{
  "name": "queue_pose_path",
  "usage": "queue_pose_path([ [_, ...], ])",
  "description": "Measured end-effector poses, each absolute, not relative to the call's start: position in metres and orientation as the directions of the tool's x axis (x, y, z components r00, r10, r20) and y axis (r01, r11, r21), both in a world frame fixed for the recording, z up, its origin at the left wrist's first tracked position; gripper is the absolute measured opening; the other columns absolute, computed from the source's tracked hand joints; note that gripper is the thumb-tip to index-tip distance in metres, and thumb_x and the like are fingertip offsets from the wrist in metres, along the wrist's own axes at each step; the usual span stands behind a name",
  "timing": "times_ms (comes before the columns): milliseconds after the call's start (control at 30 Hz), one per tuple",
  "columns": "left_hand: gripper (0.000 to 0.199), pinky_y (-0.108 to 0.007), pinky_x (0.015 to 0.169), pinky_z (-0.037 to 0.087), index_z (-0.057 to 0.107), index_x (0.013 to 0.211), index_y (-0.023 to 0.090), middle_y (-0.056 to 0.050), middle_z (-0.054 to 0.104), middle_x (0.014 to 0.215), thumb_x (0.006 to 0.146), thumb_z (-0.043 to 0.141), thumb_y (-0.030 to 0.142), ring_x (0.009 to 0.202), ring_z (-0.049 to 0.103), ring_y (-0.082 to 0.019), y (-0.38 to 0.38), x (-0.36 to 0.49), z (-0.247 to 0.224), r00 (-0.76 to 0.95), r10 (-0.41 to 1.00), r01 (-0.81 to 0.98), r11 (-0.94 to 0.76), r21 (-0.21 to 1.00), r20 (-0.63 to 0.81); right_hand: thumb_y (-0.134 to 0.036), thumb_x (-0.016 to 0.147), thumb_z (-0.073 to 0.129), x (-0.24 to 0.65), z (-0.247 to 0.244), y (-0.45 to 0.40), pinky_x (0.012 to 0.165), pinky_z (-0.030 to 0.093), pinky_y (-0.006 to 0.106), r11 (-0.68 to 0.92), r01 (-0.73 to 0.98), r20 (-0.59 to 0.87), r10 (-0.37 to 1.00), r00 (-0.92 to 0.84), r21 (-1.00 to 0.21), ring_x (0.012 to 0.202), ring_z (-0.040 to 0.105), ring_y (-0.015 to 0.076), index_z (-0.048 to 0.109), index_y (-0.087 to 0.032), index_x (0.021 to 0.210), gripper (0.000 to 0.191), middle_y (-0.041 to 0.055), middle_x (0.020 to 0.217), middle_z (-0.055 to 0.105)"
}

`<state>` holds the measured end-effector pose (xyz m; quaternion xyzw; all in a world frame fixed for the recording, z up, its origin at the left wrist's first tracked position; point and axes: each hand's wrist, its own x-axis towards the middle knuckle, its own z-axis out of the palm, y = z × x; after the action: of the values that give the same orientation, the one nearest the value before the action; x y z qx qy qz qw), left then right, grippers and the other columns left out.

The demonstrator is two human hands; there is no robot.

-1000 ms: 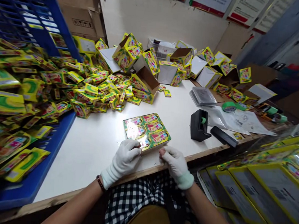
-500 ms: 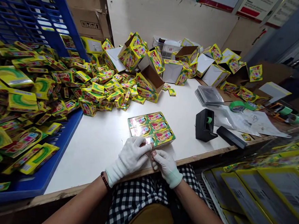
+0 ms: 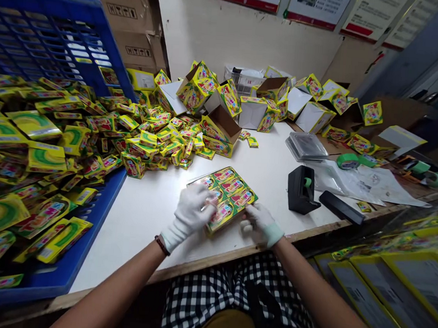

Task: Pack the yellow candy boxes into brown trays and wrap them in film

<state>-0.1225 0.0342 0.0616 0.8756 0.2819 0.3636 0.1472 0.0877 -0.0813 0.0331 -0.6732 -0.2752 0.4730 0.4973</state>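
On the white table in front of me lies a flat pack of small printed boxes point(image 3: 236, 187), yellow, green and red, set side by side in rows. My left hand point(image 3: 193, 209), in a white glove with bare fingertips, is over its near left side. The fingers are curled and blurred by motion; what they pinch, if anything, I cannot make out. My right hand point(image 3: 260, 224), gloved the same way, has its thumb and fingertips at the right front corner of the pack. Its other fingers are curled under.
A blue crate point(image 3: 105, 216) full of loose small boxes stands at the left, with a pile point(image 3: 168, 140) beside it. Open cartons point(image 3: 221, 129) line the back. A black tape dispenser point(image 3: 301, 190), clear plastic trays point(image 3: 306, 146) and green tape point(image 3: 348, 161) lie at the right.
My hands were close together at the pack's near edge; now they are apart, the left over its left side, the right at its right corner. The pack has turned slightly, and the view has tilted up.
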Motion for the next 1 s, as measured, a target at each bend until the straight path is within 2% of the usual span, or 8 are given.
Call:
queue_pose_path([
  [133,0.043,-0.039,0.082,0.053,0.061,0.122,0.012,-0.011,0.066,0.104,0.080,0.059,0.022,0.089,0.063,-0.021,0.075,-0.127,0.060,0.358,0.823,0.441,-0.565,0.697,0.441,-0.033,0.073,0.067,0.126,0.053,-0.039,0.063,0.055,0.037,-0.272,0.149,-0.160,0.842,0.515,-0.951,0.070,0.063,0.0205,0.052,-0.018,0.099,0.034,0.0070,0.083,0.064],
  [233,0.038,-0.035,0.080,0.057,0.063,0.120,0.013,-0.012,0.067,0.106,0.084,0.053,0.020,0.091,0.066,-0.019,0.055,-0.130,0.040,0.413,0.825,0.418,-0.548,0.724,0.386,-0.021,0.071,0.069,0.125,0.064,-0.028,0.100,0.045,0.047,-0.154,0.377,0.046,0.880,0.472,-0.913,0.113,0.056,0.0267,0.058,-0.019,0.111,0.042,0.0141,0.121,0.060],
  [333,0.034,-0.032,0.076,0.060,0.063,0.119,0.015,-0.016,0.057,0.130,0.088,0.053,0.023,0.096,0.067,-0.018,0.005,-0.130,0.021,0.411,0.843,0.373,-0.502,0.780,0.346,-0.029,0.085,0.062,0.100,0.061,-0.044,0.113,0.025,0.057,0.095,0.800,0.241,0.968,0.064,-0.592,0.132,0.041,0.0332,0.062,-0.020,0.121,0.037,0.0155,0.136,0.054],
  [433,0.029,-0.029,0.072,0.062,0.062,0.118,0.018,-0.017,0.045,0.142,0.090,0.054,0.023,0.100,0.067,-0.018,-0.033,-0.131,0.011,0.419,0.840,0.269,-0.478,0.836,0.345,-0.037,0.097,0.048,0.074,0.049,-0.075,0.113,0.021,0.062,0.299,0.935,0.252,0.936,-0.247,-0.192,0.139,0.034,0.0364,0.054,-0.021,0.138,0.044,0.0170,0.143,0.050],
  [567,0.017,-0.036,0.089,0.060,0.064,0.106,0.019,-0.015,0.045,0.142,0.091,0.056,0.016,0.105,0.065,-0.018,-0.040,-0.138,0.010,0.516,0.683,0.186,-0.678,0.711,0.516,-0.034,0.097,0.048,0.051,0.029,-0.107,0.115,0.022,0.060,0.356,0.932,0.323,0.892,-0.317,-0.067,0.141,0.034,0.0376,0.051,-0.018,0.142,0.048,0.0170,0.146,0.050],
  [733,0.035,-0.033,0.091,0.059,0.059,0.120,0.020,-0.014,0.055,0.130,0.087,0.059,0.008,0.114,0.061,-0.021,-0.023,-0.147,0.009,0.649,0.319,0.011,-0.912,0.411,0.690,-0.023,0.094,0.048,0.058,0.023,-0.120,0.115,0.030,0.052,0.484,0.847,0.438,0.825,-0.357,-0.220,0.137,0.043,0.0310,0.056,-0.017,0.135,0.042,0.0134,0.140,0.057],
  [867,0.044,-0.030,0.089,0.058,0.055,0.124,0.020,-0.016,0.056,0.127,0.083,0.062,0.005,0.114,0.061,-0.022,-0.018,-0.147,-0.001,0.631,0.265,0.020,-0.945,0.326,0.729,-0.028,0.093,0.048,0.131,0.037,-0.136,0.103,0.045,0.038,0.152,0.840,0.560,0.803,0.203,-0.522,0.118,0.059,0.0234,0.064,-0.021,0.119,0.032,0.0118,0.124,0.065],
  [1000,0.037,-0.028,0.083,0.058,0.057,0.115,0.020,-0.013,0.058,0.117,0.082,0.059,0.003,0.105,0.063,-0.020,-0.015,-0.124,-0.013,0.581,0.301,0.039,-0.938,0.343,0.756,-0.040,0.088,0.046,0.231,0.053,-0.154,0.102,0.040,0.044,-0.467,0.486,0.386,0.298,0.873,-0.739,0.116,0.055,0.0296,0.069,-0.014,0.108,0.040,0.0175,0.115,0.065],
])
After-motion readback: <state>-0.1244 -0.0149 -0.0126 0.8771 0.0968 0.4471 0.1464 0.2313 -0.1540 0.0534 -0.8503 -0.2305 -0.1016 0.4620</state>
